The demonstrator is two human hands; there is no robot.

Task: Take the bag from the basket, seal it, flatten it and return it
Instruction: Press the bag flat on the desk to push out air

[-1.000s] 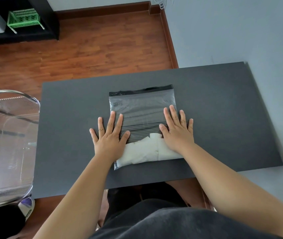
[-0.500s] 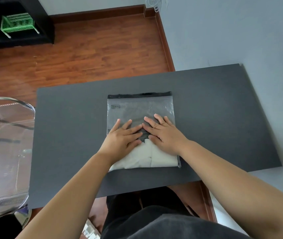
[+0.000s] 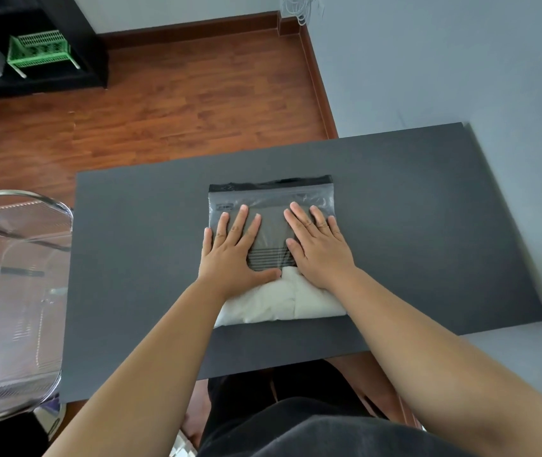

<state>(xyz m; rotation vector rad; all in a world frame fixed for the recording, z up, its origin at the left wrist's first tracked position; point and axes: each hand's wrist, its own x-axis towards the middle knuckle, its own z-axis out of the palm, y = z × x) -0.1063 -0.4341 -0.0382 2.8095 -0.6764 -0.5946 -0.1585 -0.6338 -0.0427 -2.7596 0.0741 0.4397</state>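
A clear zip bag [image 3: 271, 199] with a black strip along its far edge lies flat on the dark grey table [image 3: 428, 225]. Folded white cloth [image 3: 279, 301] fills its near part. My left hand [image 3: 233, 255] rests palm down on the bag's left half, fingers spread. On the right half lies my right hand [image 3: 319, 249], also flat with fingers apart. Neither hand grips the bag. The clear wire basket [image 3: 15, 291] stands at the table's left side, away from both hands.
A grey wall runs along the table's far right. Wooden floor lies beyond the far edge. A black shelf [image 3: 75, 54] at the far left holds a green crate [image 3: 40, 49]. My lap sits under the near edge.
From the bag's centre, where the fingertips met, both hands have slid forward and apart, fingers spreading over the upper half of the bag.
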